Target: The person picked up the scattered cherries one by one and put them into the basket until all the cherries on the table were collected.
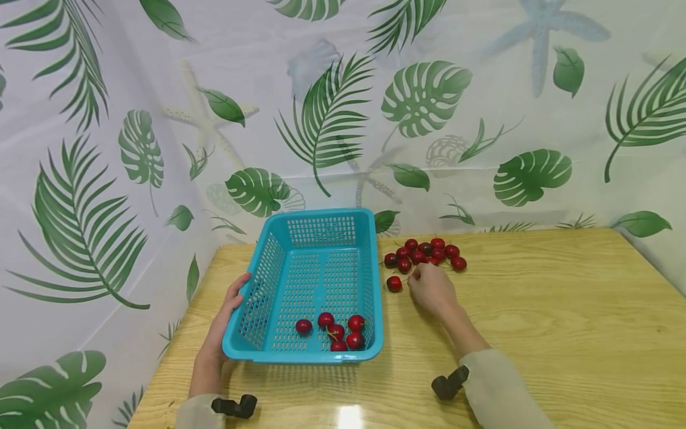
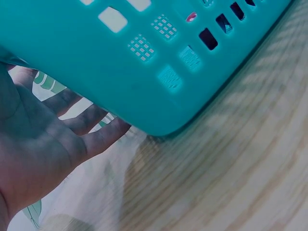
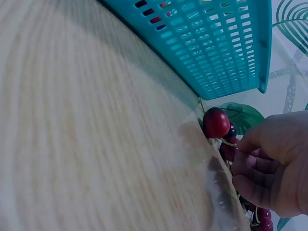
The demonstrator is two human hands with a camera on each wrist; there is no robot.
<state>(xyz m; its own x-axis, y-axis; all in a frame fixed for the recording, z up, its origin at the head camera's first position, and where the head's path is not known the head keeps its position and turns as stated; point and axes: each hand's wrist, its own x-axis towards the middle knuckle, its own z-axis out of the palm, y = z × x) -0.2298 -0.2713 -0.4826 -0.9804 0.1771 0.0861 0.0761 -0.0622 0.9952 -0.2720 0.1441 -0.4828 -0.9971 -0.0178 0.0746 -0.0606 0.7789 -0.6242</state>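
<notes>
A turquoise plastic basket point(image 1: 320, 358) with perforated walls stands at left centre of the table, several red cherries point(image 1: 355, 340) inside near its front right corner. At its left side is my left hand point(image 1: 227, 313), fingertips at the rim. In the left wrist view the fingers point(image 2: 103, 142) stretch straight along the outer wall, their tips hidden behind it. My right hand point(image 1: 433, 290) is just right of the basket, thumb and forefinger pinching the thin green stem point(image 3: 228, 143) of a dark red cherry point(image 1: 394, 283). More cherries point(image 1: 417, 256) lie in a loose group just beyond this hand.
The wood-grain table point(image 1: 536, 316) extends right of the right hand. A white curtain point(image 1: 343, 36) printed with leaves and starfish hangs along the back and left. Black wrist mounts point(image 1: 449, 383) sit by both pale sleeves point(image 1: 504, 387).
</notes>
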